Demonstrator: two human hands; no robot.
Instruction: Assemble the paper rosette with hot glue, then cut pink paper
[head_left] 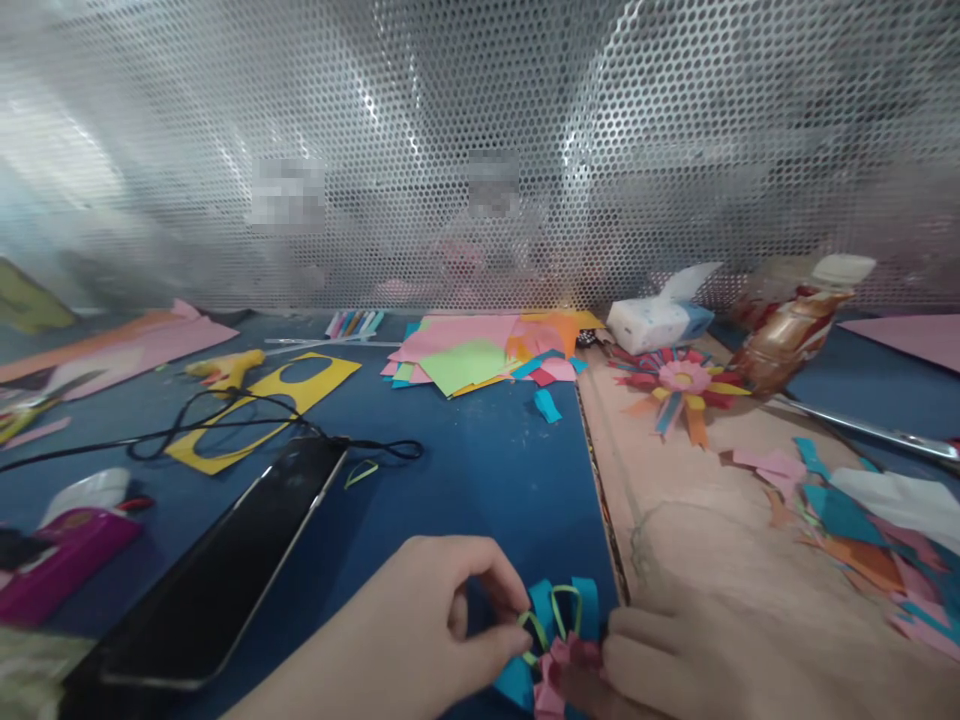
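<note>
At the bottom middle lies a paper flower (pixel 551 665) with blue paper loops, thin light-green loops and a folded pink centre. My left hand (pixel 450 620) is closed in a pinch, thumb and forefinger on a light-green paper loop (pixel 533 632) at the flower's left side. From the right, my right hand (pixel 675 650) has its fingers bent over the pink centre, holding the flower; its fingertips are partly hidden and a little blurred. The flower's lower part runs out of view.
A phone (pixel 240 560), black cable and yellow glue gun (pixel 229 370) lie left, near a yellow cut-out sheet (pixel 300 385). Coloured paper (pixel 465 365) is stacked at the back. A finished paper flower (pixel 682 378), tissue pack (pixel 656 322), bottle (pixel 791 335) and paper scraps (pixel 855 540) are right.
</note>
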